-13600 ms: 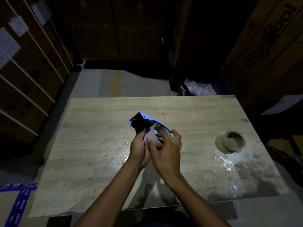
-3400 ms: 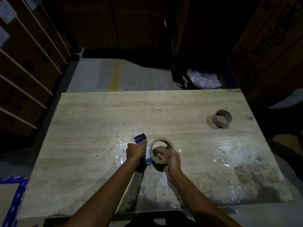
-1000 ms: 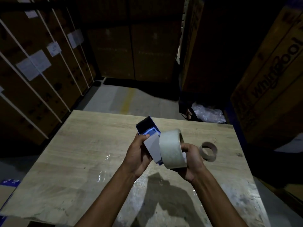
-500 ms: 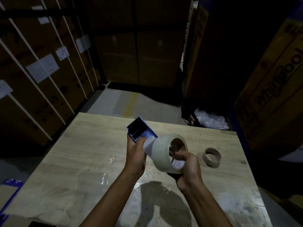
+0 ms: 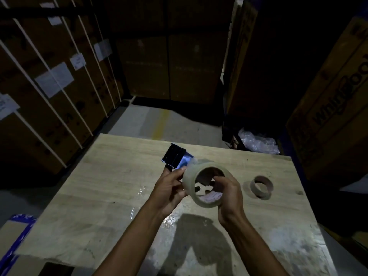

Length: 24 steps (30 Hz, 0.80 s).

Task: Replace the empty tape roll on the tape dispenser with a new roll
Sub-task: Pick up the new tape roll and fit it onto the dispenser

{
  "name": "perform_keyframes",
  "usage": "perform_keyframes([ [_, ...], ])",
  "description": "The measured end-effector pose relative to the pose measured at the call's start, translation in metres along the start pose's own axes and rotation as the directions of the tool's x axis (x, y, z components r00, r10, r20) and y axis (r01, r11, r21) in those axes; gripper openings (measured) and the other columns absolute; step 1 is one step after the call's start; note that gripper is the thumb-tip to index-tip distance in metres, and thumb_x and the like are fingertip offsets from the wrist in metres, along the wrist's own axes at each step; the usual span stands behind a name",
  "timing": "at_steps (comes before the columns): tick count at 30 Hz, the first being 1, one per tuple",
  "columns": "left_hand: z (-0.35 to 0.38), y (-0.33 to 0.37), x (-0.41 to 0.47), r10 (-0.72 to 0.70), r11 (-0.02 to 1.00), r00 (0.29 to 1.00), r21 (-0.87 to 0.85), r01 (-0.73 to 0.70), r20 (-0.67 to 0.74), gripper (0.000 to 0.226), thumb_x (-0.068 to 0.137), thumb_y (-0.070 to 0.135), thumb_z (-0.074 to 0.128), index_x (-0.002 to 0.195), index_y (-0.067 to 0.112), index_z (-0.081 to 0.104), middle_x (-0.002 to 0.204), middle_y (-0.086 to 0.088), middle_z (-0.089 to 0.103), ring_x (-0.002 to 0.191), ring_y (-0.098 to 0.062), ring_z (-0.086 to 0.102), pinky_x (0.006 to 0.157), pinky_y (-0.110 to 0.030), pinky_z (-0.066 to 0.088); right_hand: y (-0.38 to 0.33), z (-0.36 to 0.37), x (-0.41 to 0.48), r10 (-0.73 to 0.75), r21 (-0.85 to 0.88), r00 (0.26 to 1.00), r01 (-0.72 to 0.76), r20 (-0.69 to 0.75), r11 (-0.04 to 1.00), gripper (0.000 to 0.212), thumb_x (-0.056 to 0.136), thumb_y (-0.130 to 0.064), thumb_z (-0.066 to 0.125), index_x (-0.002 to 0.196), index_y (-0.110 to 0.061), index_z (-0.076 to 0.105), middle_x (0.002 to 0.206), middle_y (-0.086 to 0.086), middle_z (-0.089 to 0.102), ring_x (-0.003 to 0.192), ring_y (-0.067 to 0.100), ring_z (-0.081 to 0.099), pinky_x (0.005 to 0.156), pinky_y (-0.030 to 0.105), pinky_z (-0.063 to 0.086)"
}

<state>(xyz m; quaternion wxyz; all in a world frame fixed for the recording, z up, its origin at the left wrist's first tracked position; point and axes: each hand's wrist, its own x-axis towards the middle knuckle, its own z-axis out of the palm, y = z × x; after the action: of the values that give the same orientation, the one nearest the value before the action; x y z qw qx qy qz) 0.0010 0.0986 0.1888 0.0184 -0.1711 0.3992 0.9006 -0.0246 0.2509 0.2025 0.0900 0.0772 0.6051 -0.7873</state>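
Both hands are raised above the middle of the pale wooden desk [image 5: 103, 200], working 2 parts together. The left hand [image 5: 169, 191] is clenched around the lower body of the blue and black handheld tape dispenser [image 5: 176, 157], whose long axis runs away from the person and slightly left, its black serrated cutter end pointing toward the desk's far edge. Against its near end sits the new roll of pale translucent packing tape [image 5: 207, 185], its open core facing the camera and slightly right. The right hand [image 5: 229, 193] grasps this roll at its right rim, with fingers curled into the core. The empty brown cardboard tape core [image 5: 261, 187] lies on the desk near the right edge, apart from both hands.
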Motion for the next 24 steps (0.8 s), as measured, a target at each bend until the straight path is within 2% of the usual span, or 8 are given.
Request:
perform_keyframes([
  [4, -0.008, 0.007, -0.005, -0.070, 0.993, 0.994, -0.087, 0.077, 0.080, 0.058, 0.091, 0.014, 0.061, 0.146, 0.009, 0.042, 0.138, -0.026, 0.047, 0.126, -0.046, 0.045, 0.110, -0.062, 0.034, -0.003, 0.002, 0.005, -0.186, -0.065, 0.978, 0.193, 0.096, 0.979, 0.034, 0.075, -0.012, 0.050, 0.098, -0.023, 0.074, 0.098, 0.003, 0.074, 0.096, 0.026, 0.069, 0.078, 0.043, 0.059],
  [6, -0.006, 0.011, -0.006, -0.094, 0.987, 0.992, -0.123, 0.104, 0.090, 0.068, 0.086, 0.019, 0.066, 0.146, 0.000, 0.040, 0.136, -0.027, 0.044, 0.127, -0.045, 0.042, 0.107, -0.055, 0.041, -0.002, 0.002, 0.006, -0.266, -0.147, 0.957, 0.282, 0.116, 0.948, 0.039, 0.066, -0.013, 0.055, 0.101, -0.017, 0.070, 0.100, 0.005, 0.072, 0.097, 0.029, 0.068, 0.080, 0.043, 0.059],
  [9, -0.004, 0.013, -0.006, -0.108, 0.982, 0.991, -0.149, 0.119, 0.079, 0.051, 0.082, 0.029, 0.072, 0.124, -0.001, 0.066, 0.127, -0.025, 0.063, 0.117, -0.037, 0.059, 0.105, -0.049, 0.044, -0.001, 0.002, 0.003, -0.496, -0.383, 0.836, 0.549, 0.235, 0.743, 0.046, 0.054, -0.013, 0.060, 0.099, -0.013, 0.067, 0.115, 0.002, 0.062, 0.111, 0.016, 0.060, 0.085, 0.024, 0.052],
  [12, -0.005, 0.012, -0.005, -0.133, 0.980, 0.991, -0.146, 0.133, 0.015, 0.055, 0.078, 0.039, 0.071, 0.117, 0.001, 0.069, 0.098, -0.020, 0.076, 0.096, -0.032, 0.072, 0.088, -0.045, 0.057, 0.005, 0.006, -0.001, -0.593, -0.424, 0.715, 0.698, 0.370, 0.577, 0.039, 0.060, -0.010, 0.072, 0.099, -0.011, 0.069, 0.122, -0.001, 0.056, 0.116, 0.007, 0.055, 0.088, 0.019, 0.048],
  [14, -0.007, 0.013, -0.003, -0.147, 0.978, 0.989, -0.151, 0.141, -0.025, 0.051, 0.076, 0.040, 0.072, 0.109, 0.001, 0.073, 0.091, -0.018, 0.077, 0.084, -0.030, 0.075, 0.070, -0.040, 0.061, 0.010, 0.010, -0.003, -0.626, -0.415, 0.666, 0.744, 0.405, 0.523, 0.035, 0.065, -0.018, 0.076, 0.099, -0.012, 0.069, 0.123, 0.006, 0.057, 0.117, 0.010, 0.056, 0.090, 0.017, 0.045],
  [18, -0.011, 0.015, -0.001, -0.167, 0.977, 0.985, -0.144, 0.158, -0.050, 0.025, 0.076, 0.028, 0.074, 0.088, 0.006, 0.081, 0.090, -0.016, 0.078, 0.080, -0.028, 0.076, 0.063, -0.036, 0.061, 0.015, 0.012, -0.006, -0.637, -0.412, 0.644, 0.763, 0.423, 0.497, 0.038, 0.068, -0.027, 0.078, 0.104, -0.024, 0.067, 0.127, 0.010, 0.057, 0.121, 0.015, 0.056, 0.091, 0.018, 0.045],
  [21, -0.012, 0.017, -0.002, -0.186, 0.973, 0.980, -0.154, 0.174, -0.068, 0.021, 0.076, 0.023, 0.074, 0.087, 0.007, 0.082, 0.092, -0.016, 0.078, 0.083, -0.027, 0.077, 0.063, -0.035, 0.061, 0.018, 0.013, -0.010, -0.627, -0.412, 0.657, 0.752, 0.418, 0.514, 0.046, 0.062, -0.029, 0.081, 0.105, -0.030, 0.067, 0.131, 0.004, 0.058, 0.123, 0.014, 0.056, 0.091, 0.020, 0.046],
  [24, -0.013, 0.021, -0.003, -0.217, 0.962, 0.975, -0.181, 0.203, -0.058, 0.028, 0.086, 0.027, 0.067, 0.097, 0.005, 0.079, 0.100, -0.017, 0.077, 0.091, -0.027, 0.075, 0.073, -0.036, 0.061, 0.017, 0.015, -0.016, -0.603, -0.424, 0.688, 0.725, 0.403, 0.544, 0.053, 0.055, -0.032, 0.084, 0.105, -0.030, 0.067, 0.133, 0.001, 0.058, 0.124, 0.018, 0.056, 0.093, 0.026, 0.048],
])
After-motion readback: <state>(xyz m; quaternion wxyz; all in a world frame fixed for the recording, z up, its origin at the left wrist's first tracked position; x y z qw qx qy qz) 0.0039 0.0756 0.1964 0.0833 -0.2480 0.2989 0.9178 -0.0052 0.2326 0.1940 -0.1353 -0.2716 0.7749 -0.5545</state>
